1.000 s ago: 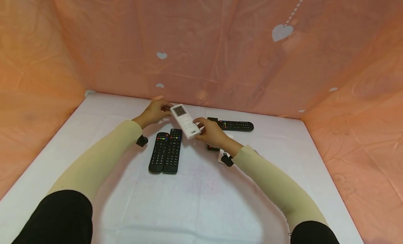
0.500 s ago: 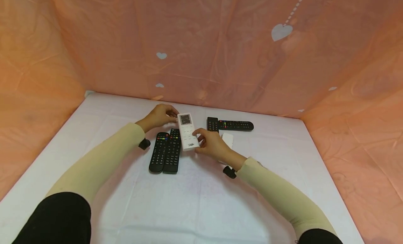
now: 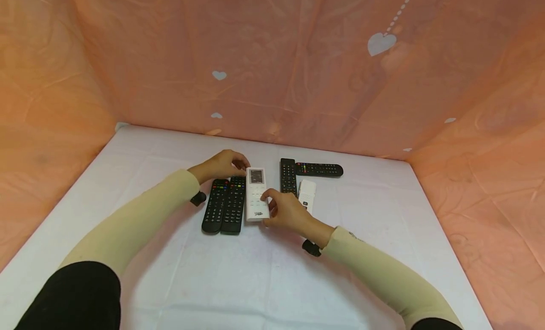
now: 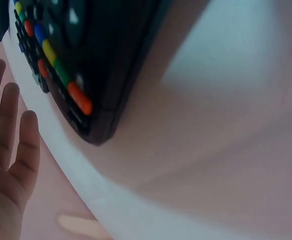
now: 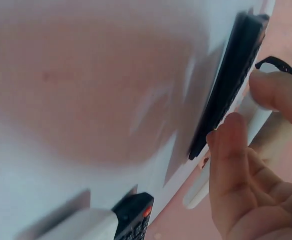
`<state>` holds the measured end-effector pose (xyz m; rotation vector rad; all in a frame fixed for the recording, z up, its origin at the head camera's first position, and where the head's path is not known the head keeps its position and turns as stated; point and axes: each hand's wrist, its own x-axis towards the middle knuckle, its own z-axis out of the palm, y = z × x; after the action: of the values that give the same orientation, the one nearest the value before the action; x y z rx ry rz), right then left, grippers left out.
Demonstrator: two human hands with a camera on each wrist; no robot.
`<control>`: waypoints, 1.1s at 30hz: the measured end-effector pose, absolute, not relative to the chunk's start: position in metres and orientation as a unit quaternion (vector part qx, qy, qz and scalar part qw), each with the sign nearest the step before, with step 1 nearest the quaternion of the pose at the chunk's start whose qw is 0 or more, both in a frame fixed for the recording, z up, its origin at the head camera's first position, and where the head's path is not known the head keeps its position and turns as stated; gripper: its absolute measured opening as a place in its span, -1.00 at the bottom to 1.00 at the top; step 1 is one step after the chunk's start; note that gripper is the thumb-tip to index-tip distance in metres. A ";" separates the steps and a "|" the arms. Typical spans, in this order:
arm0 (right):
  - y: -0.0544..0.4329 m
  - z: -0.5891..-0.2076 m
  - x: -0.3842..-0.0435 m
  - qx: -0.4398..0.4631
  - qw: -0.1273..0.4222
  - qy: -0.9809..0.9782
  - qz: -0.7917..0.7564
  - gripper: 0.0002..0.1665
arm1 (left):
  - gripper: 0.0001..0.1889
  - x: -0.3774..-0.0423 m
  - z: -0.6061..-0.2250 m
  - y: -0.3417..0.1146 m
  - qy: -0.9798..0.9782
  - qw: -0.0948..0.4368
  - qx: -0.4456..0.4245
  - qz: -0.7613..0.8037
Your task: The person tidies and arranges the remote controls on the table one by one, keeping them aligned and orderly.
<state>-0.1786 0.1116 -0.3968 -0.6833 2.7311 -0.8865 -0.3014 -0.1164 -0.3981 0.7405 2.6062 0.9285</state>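
Observation:
A white remote control [image 3: 257,197] with a small grey screen is held between the two hands, right beside two black remotes. My right hand [image 3: 287,210] pinches its near end, thumb and fingers on either side, as the right wrist view also shows. My left hand [image 3: 223,164] pinches the far left corner; in the left wrist view that hand's outer fingers [image 4: 28,145] stand out loosely and the grip itself is hidden. Next to the white remote, a square-ended black remote [image 3: 233,207] and a rounded black remote [image 3: 214,207] lie side by side.
Right of the hands, an upright black remote [image 3: 287,174] meets a sideways black remote [image 3: 320,170]. A smaller white remote [image 3: 307,191] lies near them, partly behind the right hand. The white-covered table [image 3: 204,282] ends at an orange curtain [image 3: 272,60] with hearts.
The white remote has come nearer and rightward, turning from slanted to nearly straight alongside the black pair. Both hands have moved with it, uncovering the smaller white remote.

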 end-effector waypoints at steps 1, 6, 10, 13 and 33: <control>0.111 -0.397 -0.177 -0.233 0.095 0.921 -0.296 -0.41 | -0.77 -0.301 -0.398 -0.115 0.901 0.143 0.257 0.319; 0.110 -0.399 -0.168 -0.258 0.097 0.918 -0.284 -0.42 | -0.81 -0.298 -0.399 -0.111 0.894 0.171 0.263 0.319; 0.110 -0.400 -0.163 -0.266 0.108 0.915 -0.285 -0.43 | -0.83 -0.297 -0.403 -0.109 0.891 0.184 0.272 0.315; 0.110 -0.402 -0.163 -0.269 0.115 0.913 -0.283 -0.43 | -0.83 -0.296 -0.405 -0.108 0.890 0.181 0.283 0.308; 0.105 -0.415 -0.172 -0.268 0.132 0.910 -0.286 -0.41 | -0.78 -0.294 -0.405 -0.109 0.900 0.164 0.295 0.275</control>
<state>-0.1722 0.1048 -0.4148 -0.7771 2.6421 -0.8300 -0.2940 -0.1089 -0.4050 0.8422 2.5660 0.7842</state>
